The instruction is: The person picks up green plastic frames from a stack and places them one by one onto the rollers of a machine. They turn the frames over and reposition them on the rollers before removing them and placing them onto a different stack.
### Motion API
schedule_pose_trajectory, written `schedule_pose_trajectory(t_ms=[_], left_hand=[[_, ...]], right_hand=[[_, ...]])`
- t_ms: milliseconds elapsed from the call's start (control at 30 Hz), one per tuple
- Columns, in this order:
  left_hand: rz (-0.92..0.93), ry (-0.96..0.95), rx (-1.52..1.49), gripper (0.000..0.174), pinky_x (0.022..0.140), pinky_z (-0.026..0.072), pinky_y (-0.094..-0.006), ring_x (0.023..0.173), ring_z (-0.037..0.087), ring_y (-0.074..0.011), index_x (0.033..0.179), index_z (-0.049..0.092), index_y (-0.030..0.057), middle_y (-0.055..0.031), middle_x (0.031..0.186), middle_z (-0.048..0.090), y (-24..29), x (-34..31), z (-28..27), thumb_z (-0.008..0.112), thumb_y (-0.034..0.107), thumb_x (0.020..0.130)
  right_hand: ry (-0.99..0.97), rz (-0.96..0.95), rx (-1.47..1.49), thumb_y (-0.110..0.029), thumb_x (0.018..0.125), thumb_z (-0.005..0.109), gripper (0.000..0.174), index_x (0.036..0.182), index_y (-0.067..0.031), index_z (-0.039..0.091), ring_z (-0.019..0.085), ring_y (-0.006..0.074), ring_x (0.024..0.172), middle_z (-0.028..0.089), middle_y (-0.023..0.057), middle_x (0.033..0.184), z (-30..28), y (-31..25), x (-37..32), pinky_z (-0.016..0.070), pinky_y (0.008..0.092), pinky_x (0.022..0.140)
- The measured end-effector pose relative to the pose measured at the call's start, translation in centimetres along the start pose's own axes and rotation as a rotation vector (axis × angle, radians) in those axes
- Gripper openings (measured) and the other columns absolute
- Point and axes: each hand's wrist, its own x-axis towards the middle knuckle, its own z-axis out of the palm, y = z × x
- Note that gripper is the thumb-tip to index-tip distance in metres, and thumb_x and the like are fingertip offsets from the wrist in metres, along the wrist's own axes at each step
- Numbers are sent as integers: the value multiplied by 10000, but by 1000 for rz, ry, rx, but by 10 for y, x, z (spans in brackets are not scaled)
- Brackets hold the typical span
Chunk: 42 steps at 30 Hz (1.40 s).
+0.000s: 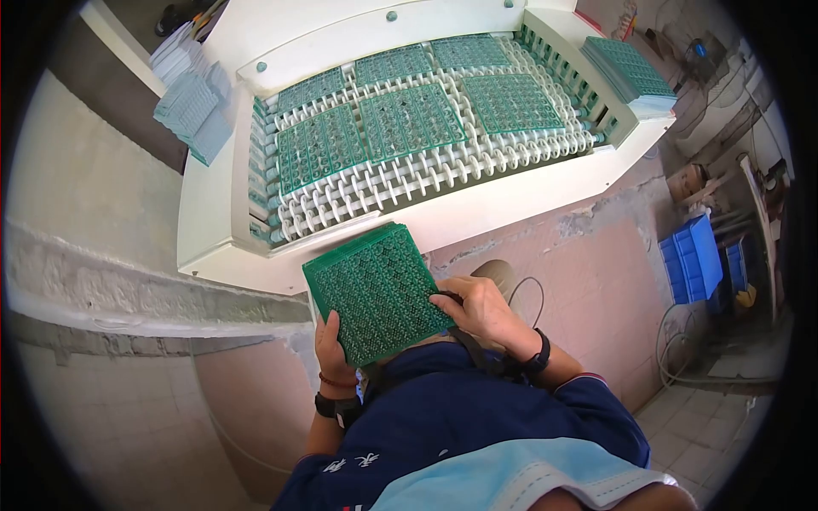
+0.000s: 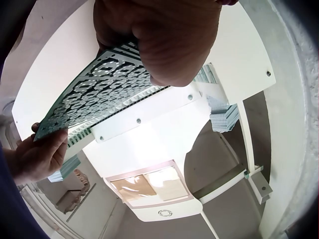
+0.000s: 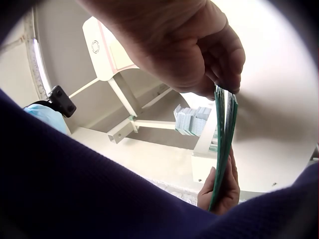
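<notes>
A thin stack of green circuit board panels (image 1: 375,294) is held in front of the body, close by the machine's front edge. My left hand (image 1: 335,347) grips its left side, the thumb lying over the top face. On the opposite edge my right hand (image 1: 484,312) pinches the stack between thumb and fingers. Seen edge-on in the right wrist view, the panels (image 3: 225,132) are several layers thick and slightly fanned. From below, the left wrist view shows the patterned underside of a panel (image 2: 94,94) spanning both hands.
A white machine (image 1: 528,187) stands ahead with a bed of rollers (image 1: 366,198) carrying several green panels (image 1: 413,121). Pale stacked panels (image 1: 194,111) sit on its left end, and another green-topped stack (image 1: 630,68) on its right. A blue bin (image 1: 690,260) is at the right.
</notes>
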Motion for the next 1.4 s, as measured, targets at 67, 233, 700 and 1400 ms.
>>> schedule_pose_trajectory(t_ms=[67, 233, 700, 1400], left_hand=[[-9, 18, 9, 374, 848, 476, -342, 981, 571, -226, 1261, 397, -33, -142, 1148, 546, 0, -1, 1, 387, 172, 948], [-11, -21, -2, 378, 844, 474, -338, 973, 573, -219, 1242, 410, -42, -140, 1138, 551, 0, 0, -1, 377, 205, 958], [-77, 15, -178, 433, 878, 464, -369, 1013, 565, -238, 1237, 429, -33, -155, 1173, 541, 0, 0, -4, 331, 292, 968], [24, 56, -330, 317, 826, 506, -358, 970, 596, -231, 1226, 437, -23, -132, 1119, 571, 9, -10, -35, 389, 138, 958]], right_hand=[[-5, 14, -1, -148, 792, 639, 180, 875, 12, 634, 603, 330, 646, 617, 175, 743, 0, 0, 0, 480, 369, 585], [0, 177, 157, -125, 779, 659, 149, 847, 7, 646, 592, 262, 543, 598, 159, 643, 2, 0, -1, 463, 322, 527], [-27, 279, 347, -75, 824, 632, 123, 864, 41, 629, 502, 78, 527, 571, 60, 590, 7, 7, -2, 405, 244, 488], [-7, 240, 743, -61, 877, 579, 103, 918, 29, 609, 484, 32, 627, 608, -4, 760, 3, 9, 45, 383, 176, 555]])
